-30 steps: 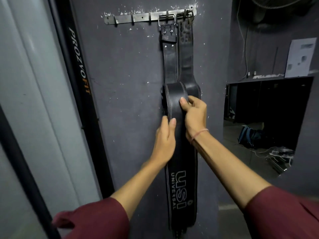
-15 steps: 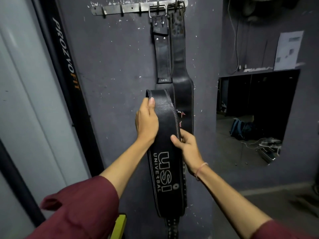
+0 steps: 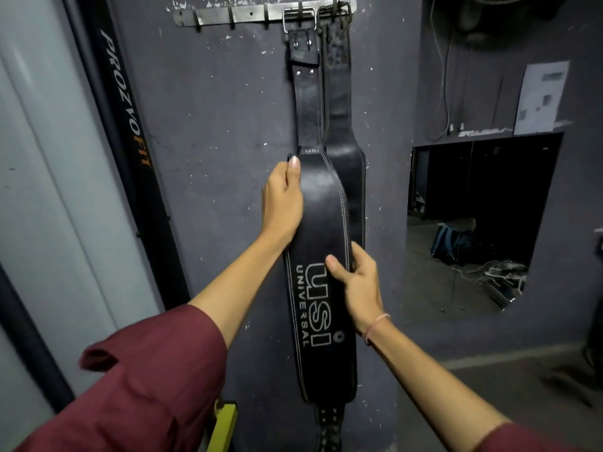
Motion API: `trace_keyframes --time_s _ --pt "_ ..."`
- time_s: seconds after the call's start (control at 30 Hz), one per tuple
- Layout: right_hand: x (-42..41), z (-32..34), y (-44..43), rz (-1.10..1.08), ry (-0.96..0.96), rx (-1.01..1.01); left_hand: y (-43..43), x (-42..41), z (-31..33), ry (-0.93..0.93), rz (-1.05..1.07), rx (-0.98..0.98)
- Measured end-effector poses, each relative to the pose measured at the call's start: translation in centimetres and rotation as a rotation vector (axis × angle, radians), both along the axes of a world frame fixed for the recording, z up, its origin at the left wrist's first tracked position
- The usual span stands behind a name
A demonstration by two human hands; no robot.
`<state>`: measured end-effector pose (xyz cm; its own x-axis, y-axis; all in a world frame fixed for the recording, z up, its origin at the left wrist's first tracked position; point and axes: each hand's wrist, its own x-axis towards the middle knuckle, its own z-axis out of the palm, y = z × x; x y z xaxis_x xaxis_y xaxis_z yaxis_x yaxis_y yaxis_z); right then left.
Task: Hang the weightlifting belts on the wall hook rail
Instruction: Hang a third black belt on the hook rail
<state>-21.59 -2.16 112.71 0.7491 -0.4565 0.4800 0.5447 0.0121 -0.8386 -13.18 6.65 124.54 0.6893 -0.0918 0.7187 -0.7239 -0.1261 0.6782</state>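
A metal hook rail (image 3: 228, 15) is fixed high on the dark grey wall. Two black leather belts hang from its right end by their buckles. The front belt (image 3: 321, 230) carries white "USI UNIVERSAL" lettering; the second belt (image 3: 352, 171) hangs behind it to the right. My left hand (image 3: 282, 200) grips the front belt's left edge near the top of its wide part, thumb on the face. My right hand (image 3: 360, 282) holds its right edge lower down, thumb across the lettering.
Several free hooks stand on the rail's left part. A black "PROZVOFIT" post (image 3: 127, 102) leans left of the wall. To the right a wall opening (image 3: 473, 223) shows a dark room with a blue bag (image 3: 452, 243). A yellow object (image 3: 225, 422) sits low by my sleeve.
My left hand has slid up the belt's left edge and my right hand has dropped from the top to the lettering. The camera view has shifted a little.
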Motion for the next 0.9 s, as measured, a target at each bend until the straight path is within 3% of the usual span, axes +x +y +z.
trace_keyframes --time_s 0.1,0.23,0.37,0.53,0.77,0.9 --pt "0.4 3.4 0.1 -0.051 -0.087 0.001 0.4 -0.5 0.1 -0.014 0.031 -0.060" --pt "1.2 8.6 0.2 -0.097 -0.168 -0.040 0.8 -2.7 -4.8 -0.089 0.067 -0.101" --pt "2.6 11.2 -0.4 -0.089 -0.180 -0.050 0.8 -2.5 -7.7 -0.010 -0.008 -0.240" --pt "1.8 8.2 -1.0 -0.054 -0.101 -0.155 0.7 -2.4 -7.1 -0.007 -0.026 -0.281" --pt "-1.0 -2.9 0.4 0.053 0.071 -0.196 0.9 -1.1 -6.2 0.030 -0.014 -0.273" --pt "1.0 0.4 -0.6 -0.058 0.078 -0.161 0.8 -1.1 -7.0 0.055 0.013 -0.273"
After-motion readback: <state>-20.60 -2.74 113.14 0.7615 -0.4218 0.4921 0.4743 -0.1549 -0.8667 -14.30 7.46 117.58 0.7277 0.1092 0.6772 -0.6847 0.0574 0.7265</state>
